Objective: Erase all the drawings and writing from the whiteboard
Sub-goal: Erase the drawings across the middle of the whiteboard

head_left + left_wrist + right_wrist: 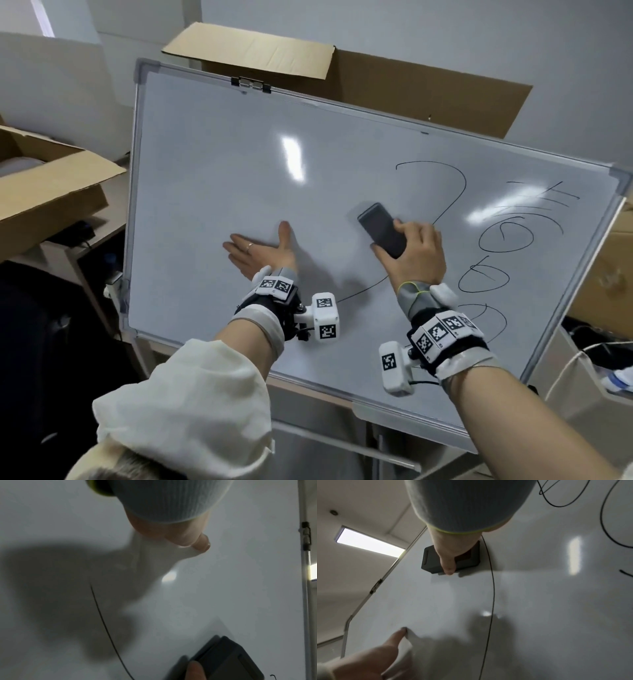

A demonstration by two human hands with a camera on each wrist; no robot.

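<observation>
A tilted whiteboard (212,164) leans in front of me, its left half blank. Black marker drawings (507,236) fill its right side: a long curved line (455,181), ovals and strokes. My right hand (414,253) grips a dark grey eraser (380,229) and holds it flat against the board on the curved line. The eraser (452,558) sits under my thumb in the right wrist view, with the line (492,588) running past it. My left hand (260,250) presses flat on the board left of the eraser, fingers straight. The eraser (228,660) shows in the left wrist view too.
Open cardboard boxes stand behind the board (376,75) and at the left (44,181). Another box (606,274) is at the right. A black binder clip (251,84) sits on the board's top edge. Cables and a bin (589,370) lie at the lower right.
</observation>
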